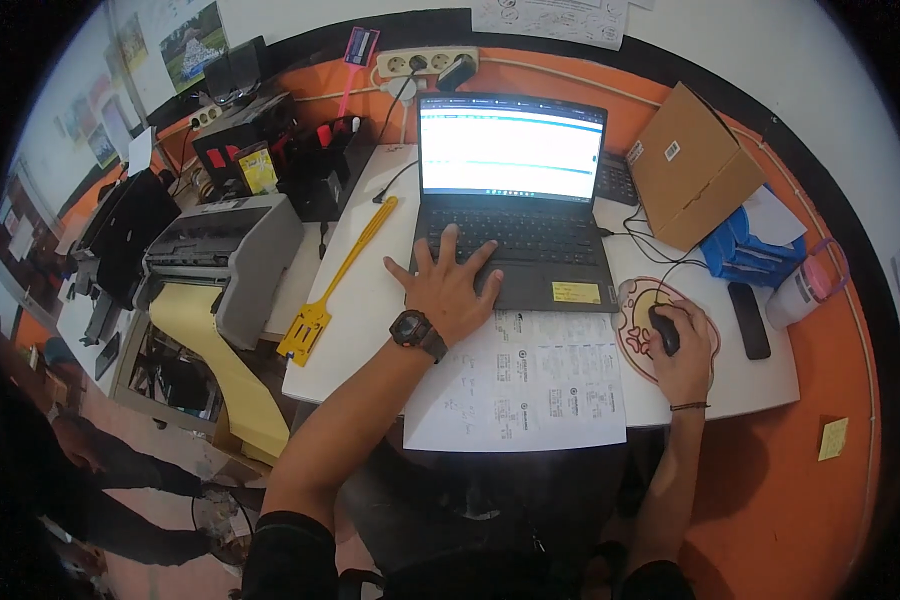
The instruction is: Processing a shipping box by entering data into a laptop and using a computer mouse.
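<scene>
A dark laptop [515,200] stands open on a white desk [370,310], its screen lit. My left hand [448,285], a black watch on its wrist, lies flat with fingers spread on the keyboard's lower left part and the palm rest. My right hand [685,350] wraps around a black mouse [663,328] on a round patterned mouse pad [635,325]. A large printed sheet [530,385] lies in front of the laptop, between my arms.
A cardboard box [692,165], blue trays [740,250], a black phone [749,320] and a white cup [795,295] sit at the right. A long yellow plastic tool [340,275], a grey printer [225,255] with yellow paper and a power strip [425,62] lie left and behind.
</scene>
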### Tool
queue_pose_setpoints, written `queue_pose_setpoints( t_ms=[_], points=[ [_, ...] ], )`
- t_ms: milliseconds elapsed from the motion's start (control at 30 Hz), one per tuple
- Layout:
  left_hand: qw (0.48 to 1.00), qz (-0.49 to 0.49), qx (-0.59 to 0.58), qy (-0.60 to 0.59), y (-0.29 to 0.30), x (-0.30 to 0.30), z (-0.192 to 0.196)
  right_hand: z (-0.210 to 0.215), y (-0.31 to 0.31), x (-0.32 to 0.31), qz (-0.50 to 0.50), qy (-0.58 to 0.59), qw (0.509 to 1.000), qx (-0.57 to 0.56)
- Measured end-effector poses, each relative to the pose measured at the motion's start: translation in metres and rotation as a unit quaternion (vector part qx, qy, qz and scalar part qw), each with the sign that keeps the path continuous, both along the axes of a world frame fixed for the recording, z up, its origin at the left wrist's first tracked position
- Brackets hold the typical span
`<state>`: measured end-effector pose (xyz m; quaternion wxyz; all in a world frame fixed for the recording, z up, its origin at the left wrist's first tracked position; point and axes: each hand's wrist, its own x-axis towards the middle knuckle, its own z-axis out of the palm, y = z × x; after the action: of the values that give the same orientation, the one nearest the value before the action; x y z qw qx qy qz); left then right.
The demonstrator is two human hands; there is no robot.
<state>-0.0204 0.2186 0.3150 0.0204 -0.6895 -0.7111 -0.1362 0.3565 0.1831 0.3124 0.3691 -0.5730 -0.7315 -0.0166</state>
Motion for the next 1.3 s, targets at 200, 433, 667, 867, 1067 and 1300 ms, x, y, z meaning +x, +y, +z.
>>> queue_pose_setpoints(
  t_ms=[200,433,667,867,1067,1300],
  points=[
    [1.0,0.0,-0.024,0.02,0.0,0.005,0.01,-0.001,0.002,-0.001,-0.011,-0.015,1.0,0.016],
    [0.999,0.008,0.031,0.003,0.003,-0.002,-0.004,-0.002,0.003,-0.002,-0.008,0.005,1.0,-0.009],
    [0.999,0.022,0.037,-0.021,0.006,-0.007,-0.001,-0.005,0.003,0.002,-0.002,-0.009,1.0,0.008],
    [0.998,0.016,0.049,-0.021,0.006,-0.006,-0.006,-0.004,0.003,0.002,-0.003,0.004,1.0,0.003],
    [0.999,0.012,0.031,-0.034,0.005,-0.003,0.003,-0.003,0.002,0.002,-0.005,0.01,1.0,0.005],
    [0.999,0.01,0.036,-0.034,0.003,-0.008,0.002,-0.004,0.003,0.003,0.001,0.007,1.0,0.005]
  ],
)
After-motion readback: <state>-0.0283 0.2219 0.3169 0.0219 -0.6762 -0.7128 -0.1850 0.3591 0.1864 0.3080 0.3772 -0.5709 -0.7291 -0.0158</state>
